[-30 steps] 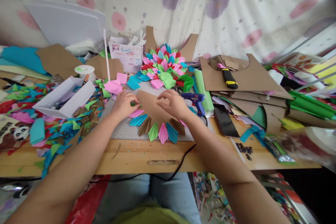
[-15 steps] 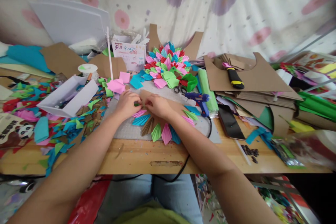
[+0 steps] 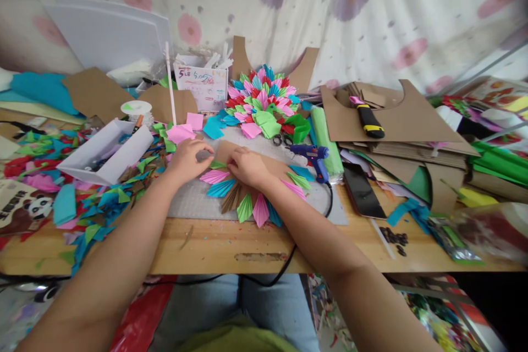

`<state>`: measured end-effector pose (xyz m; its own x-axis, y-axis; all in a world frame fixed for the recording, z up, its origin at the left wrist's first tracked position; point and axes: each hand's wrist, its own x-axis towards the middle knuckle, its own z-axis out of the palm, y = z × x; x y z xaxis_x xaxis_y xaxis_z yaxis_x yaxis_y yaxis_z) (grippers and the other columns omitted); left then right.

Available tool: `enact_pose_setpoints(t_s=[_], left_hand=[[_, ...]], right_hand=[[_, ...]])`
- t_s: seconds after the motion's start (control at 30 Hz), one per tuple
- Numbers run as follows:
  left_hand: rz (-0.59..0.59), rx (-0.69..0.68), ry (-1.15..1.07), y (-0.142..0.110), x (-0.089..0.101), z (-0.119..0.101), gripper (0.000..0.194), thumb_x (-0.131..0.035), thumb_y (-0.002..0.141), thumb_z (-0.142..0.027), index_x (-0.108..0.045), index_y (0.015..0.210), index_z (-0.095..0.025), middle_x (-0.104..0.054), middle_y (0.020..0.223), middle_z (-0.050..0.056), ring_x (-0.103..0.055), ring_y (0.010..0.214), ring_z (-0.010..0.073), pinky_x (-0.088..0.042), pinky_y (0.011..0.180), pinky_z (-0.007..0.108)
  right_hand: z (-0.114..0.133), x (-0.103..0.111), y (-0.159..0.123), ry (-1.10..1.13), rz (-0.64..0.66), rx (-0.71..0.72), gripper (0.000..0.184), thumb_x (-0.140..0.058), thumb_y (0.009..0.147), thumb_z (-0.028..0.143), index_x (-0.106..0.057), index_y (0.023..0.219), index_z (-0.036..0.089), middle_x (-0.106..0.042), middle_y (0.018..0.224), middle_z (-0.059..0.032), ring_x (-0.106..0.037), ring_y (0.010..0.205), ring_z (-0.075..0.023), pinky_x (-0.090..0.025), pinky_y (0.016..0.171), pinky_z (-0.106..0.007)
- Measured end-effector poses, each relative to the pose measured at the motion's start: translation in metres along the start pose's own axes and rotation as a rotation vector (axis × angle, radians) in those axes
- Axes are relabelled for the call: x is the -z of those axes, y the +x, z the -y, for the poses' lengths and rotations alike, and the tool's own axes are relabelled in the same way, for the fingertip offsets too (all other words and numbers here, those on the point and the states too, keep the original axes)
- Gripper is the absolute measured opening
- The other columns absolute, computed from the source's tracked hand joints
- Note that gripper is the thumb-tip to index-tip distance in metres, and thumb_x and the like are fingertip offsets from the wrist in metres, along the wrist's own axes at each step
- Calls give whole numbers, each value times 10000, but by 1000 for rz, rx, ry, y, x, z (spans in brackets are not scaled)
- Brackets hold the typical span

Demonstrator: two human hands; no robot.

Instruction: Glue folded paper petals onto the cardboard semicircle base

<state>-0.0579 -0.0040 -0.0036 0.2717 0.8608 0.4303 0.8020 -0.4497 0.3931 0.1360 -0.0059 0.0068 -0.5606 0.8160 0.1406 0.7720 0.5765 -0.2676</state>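
Note:
A brown cardboard piece (image 3: 274, 168) lies on the grey cutting mat (image 3: 190, 206), fringed with fan-pleated paper pieces in pink, blue, brown and green. My right hand (image 3: 246, 166) rests on the cardboard's left part, its fingers bent together and pinching a green pleated paper piece (image 3: 218, 165) at the edge. My left hand (image 3: 187, 159) is just left of the cardboard, thumb and fingers apart, holding nothing. Below it a pink pleated piece (image 3: 213, 176) sticks out. Behind stands a decoration (image 3: 264, 93) covered in colourful pleated paper.
A blue glue gun (image 3: 311, 158) with a black cord lies right of the cardboard, near a phone (image 3: 363, 190). Scissors (image 3: 282, 139) lie behind. A white box (image 3: 105, 154) stands left among paper scraps (image 3: 111, 209). A yellow-black cutter (image 3: 370, 121) rests on stacked cardboard (image 3: 416, 126).
My left hand has let go at the cardboard's edge and moved a little left, its fingers opening. My right hand stays on the cardboard, and the green pleated piece now shows beside it.

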Motion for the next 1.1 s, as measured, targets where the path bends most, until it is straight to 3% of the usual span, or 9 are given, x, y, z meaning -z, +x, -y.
enact_pose_setpoints(t_s=[0.17, 0.5, 0.87, 1.1], left_hand=[[67, -83, -86, -2, -3, 7, 120, -561, 731, -268, -632, 804, -204, -663, 856, 35, -583, 845, 191, -445, 791, 331], [140, -88, -29, -3, -8, 11, 141, -594, 705, -282, -640, 812, -203, -662, 894, 37, -576, 883, 201, -445, 815, 340], [90, -74, -62, -3, -4, 9, 166, -562, 739, -254, -649, 860, -180, -670, 834, 38, -586, 797, 177, -449, 738, 309], [145, -73, 18, -3, -6, 11, 140, -566, 717, -243, -655, 811, -190, -677, 844, 36, -580, 830, 191, -442, 756, 319]], right_hand=[[-1, 3, 0, -53, 24, 12, 213, -439, 872, 177, -634, 949, 138, -634, 1015, -111, -533, 990, -203, -402, 849, -291], [-7, -7, 3, -65, -1, 35, 170, -489, 863, 213, -628, 949, 166, -628, 1037, -88, -529, 991, -197, -408, 832, -284], [-9, -12, 3, -87, -39, 60, 161, -493, 860, 218, -635, 914, 164, -641, 995, -75, -540, 961, -193, -408, 824, -279], [-8, -13, 3, -76, -41, 56, 152, -509, 855, 218, -639, 915, 166, -639, 999, -74, -537, 969, -193, -412, 817, -282]])
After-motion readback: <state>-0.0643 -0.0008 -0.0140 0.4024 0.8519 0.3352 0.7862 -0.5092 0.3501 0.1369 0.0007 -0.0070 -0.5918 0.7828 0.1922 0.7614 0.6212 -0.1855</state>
